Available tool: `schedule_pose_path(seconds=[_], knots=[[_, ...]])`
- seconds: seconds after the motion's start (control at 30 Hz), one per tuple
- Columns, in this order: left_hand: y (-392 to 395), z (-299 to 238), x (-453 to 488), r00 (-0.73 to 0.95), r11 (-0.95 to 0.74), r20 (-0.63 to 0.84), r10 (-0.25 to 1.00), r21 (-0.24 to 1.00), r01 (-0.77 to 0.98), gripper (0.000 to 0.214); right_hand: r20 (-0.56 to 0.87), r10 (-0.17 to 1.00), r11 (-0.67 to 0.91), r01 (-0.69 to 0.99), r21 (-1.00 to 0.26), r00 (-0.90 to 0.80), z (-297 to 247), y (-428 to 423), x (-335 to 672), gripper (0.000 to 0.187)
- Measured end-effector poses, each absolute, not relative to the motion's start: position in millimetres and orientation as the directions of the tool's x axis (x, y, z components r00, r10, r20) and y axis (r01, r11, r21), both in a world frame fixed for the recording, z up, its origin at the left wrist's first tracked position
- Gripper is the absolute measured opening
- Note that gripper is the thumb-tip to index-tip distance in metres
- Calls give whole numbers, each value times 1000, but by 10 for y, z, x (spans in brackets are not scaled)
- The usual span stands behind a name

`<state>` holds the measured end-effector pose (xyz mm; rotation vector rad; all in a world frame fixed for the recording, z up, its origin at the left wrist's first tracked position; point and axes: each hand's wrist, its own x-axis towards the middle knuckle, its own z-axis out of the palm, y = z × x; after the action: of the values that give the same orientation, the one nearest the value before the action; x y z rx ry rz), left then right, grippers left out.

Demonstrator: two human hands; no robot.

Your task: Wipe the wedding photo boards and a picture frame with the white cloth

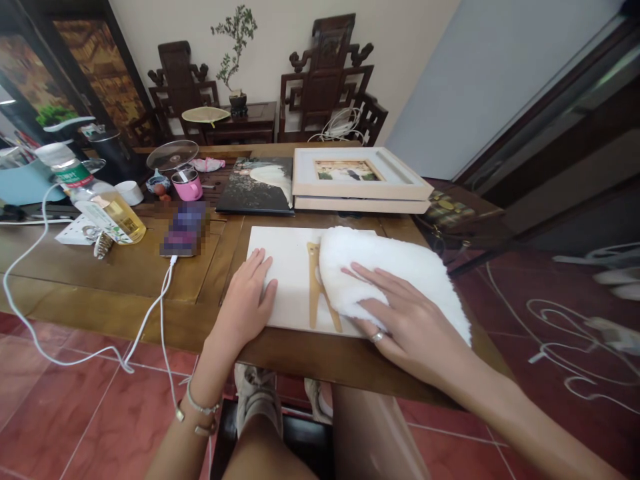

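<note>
A flat white board (287, 280), which looks like the back of a picture frame, lies on the table's front edge. A gold two-legged stand (314, 287) runs down its middle. My left hand (250, 293) rests on the board's left edge, fingers stretched out and thumb apart. A fluffy white cloth (400, 263) covers the board's right part and spreads past it toward the table's right side. My right hand (395, 310) presses on this cloth and grips a bunched fold, thumb low and fingers over the top. Whatever lies beneath the cloth is hidden.
Behind the board are stacked pale frames (363, 193) and a dark photo panel (255, 187). A charging phone (184, 229), a pink cup (187, 185) and a bottle of yellow liquid (100, 200) stand to the left. A white cable (150, 320) hangs over the front edge.
</note>
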<state>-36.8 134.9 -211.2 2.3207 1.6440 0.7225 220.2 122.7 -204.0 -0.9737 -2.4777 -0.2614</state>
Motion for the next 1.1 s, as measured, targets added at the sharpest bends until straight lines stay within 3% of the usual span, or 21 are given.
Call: schedule_pose_path(seconds=[0.5, 0.87, 1.1], knots=[[1374, -2119, -354, 256, -355, 268, 929, 444, 823, 42, 484, 576, 762, 647, -26, -659, -2081, 1055, 2196, 16], [1334, -2099, -388, 259, -359, 269, 928, 451, 818, 42, 479, 634, 700, 713, -23, -607, -2058, 1472, 2260, 17], [1324, -2093, -392, 257, -371, 294, 920, 452, 811, 40, 458, 631, 723, 689, -54, -626, -2005, 1108, 2153, 17]])
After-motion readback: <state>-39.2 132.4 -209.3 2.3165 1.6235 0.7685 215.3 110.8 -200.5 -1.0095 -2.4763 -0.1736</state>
